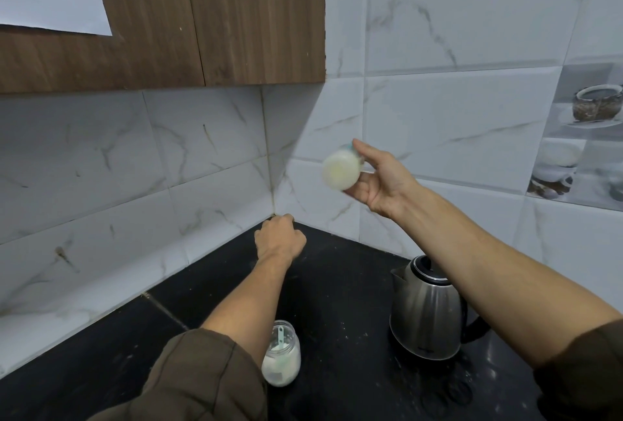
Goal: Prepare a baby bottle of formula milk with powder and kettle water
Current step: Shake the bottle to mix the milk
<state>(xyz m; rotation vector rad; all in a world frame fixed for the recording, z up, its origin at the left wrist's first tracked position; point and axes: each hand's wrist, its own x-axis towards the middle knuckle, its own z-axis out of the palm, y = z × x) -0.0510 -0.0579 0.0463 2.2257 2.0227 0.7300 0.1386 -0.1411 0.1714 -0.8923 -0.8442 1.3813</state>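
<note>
The jar (pixel 281 353) of powder stands lower centre, by the left sleeve (pixel 188 377). The right hand (pixel 381 184) grips the blurred, milky bottle (pixel 340 169) mid-frame, its base toward the camera, up-left of the kettle (pixel 426 316). The left hand (pixel 279 238) rests curled, seemingly empty, at the counter (pixel 337 269) corner.

White marble-veined wall tiles (pixel 438 33) meet in a corner above a black speckled countertop (pixel 344 286), with a brown wood-grain wall cabinet (pixel 202 16) hanging at upper left and picture tiles (pixel 580 137) showing cups at the right edge.
</note>
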